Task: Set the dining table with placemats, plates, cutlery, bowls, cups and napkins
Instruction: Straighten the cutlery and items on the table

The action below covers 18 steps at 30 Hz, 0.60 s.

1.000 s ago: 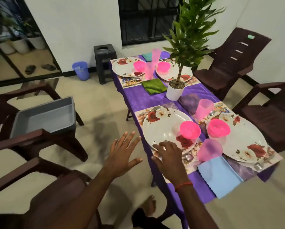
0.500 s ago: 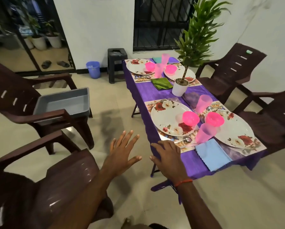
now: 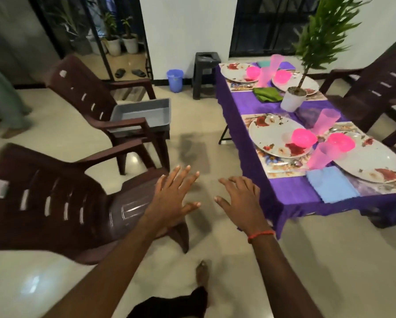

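We see a white wall (image 3: 188,31) with a dark barred window (image 3: 261,26) and a pale glossy floor (image 3: 66,134) catching the light. A near brown chair (image 3: 54,198) and a farther chair (image 3: 89,95) stand left. A blue bin (image 3: 175,80) sits beside a black stool (image 3: 206,72).

Dim indoor lt, motion blur thruout, floor (image 3: 31,288) glare, edges warped.

The table (image 3: 291,198) is standing at the right. Nearest on it, the left plate (image 3: 272,134) and right plate (image 3: 371,164) are lying side by side on placemats (image 3: 282,168) — bowls (image 3: 303,137) on them, cups (image 3: 321,157) between them, a napkin (image 3: 330,187) in front. A potted plant (image 3: 293,101) is standing behind, mid-table. The nearer chair (image 3: 54,203) and farther chair (image 3: 96,95) are standing to the left — a tray (image 3: 144,113) on the farther. The left hand (image 3: 171,198) and right hand (image 3: 240,198) are hovering between the nearer chair and the table.
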Available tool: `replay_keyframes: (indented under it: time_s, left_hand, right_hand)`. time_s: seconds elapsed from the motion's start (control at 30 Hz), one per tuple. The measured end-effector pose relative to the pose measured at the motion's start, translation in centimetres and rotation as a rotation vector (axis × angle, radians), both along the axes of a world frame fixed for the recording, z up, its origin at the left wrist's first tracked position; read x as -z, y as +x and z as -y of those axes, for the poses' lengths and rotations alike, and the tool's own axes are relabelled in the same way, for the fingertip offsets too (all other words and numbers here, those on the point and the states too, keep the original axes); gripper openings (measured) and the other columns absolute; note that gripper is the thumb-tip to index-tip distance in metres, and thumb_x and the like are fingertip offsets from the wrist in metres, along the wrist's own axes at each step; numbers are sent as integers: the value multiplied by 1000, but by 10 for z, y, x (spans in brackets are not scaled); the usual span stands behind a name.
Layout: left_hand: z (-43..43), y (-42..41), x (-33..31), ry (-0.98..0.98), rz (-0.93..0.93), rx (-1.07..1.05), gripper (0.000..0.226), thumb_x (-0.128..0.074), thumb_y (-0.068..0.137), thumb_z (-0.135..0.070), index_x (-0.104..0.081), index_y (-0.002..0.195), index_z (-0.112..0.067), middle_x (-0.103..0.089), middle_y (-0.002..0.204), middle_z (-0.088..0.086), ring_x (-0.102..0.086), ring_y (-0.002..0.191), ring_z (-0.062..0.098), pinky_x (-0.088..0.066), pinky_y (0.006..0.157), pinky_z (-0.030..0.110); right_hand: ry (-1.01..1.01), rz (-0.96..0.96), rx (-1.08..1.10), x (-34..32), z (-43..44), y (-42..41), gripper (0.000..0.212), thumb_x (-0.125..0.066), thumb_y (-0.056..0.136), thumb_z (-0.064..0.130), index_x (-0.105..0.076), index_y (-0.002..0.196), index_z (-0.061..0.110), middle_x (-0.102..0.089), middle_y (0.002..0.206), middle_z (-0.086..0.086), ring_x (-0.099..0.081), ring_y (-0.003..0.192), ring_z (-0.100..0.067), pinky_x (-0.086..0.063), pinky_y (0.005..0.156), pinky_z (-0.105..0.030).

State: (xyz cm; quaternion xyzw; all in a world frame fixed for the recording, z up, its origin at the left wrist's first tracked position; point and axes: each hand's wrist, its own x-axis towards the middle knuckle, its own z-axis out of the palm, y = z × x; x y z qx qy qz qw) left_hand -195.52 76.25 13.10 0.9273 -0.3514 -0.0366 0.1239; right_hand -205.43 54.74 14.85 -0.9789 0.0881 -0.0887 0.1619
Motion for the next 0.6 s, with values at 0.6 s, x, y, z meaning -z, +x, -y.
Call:
replay_keyframes:
  time_s: [0.6]
  left_hand:
    - [-216, -51, -21, -57, 59, -5, 82, -35, 94, -77, -4, 161, -42, 6, 171, -10, 14, 156, 15, -8, 124, 61]
  right_hand:
    - [-78, -33, -109, -32, -233, -31, 60, -52, 95, 60, -40, 147, 34, -44, 145, 4, -30, 136, -18, -26, 109, -37]
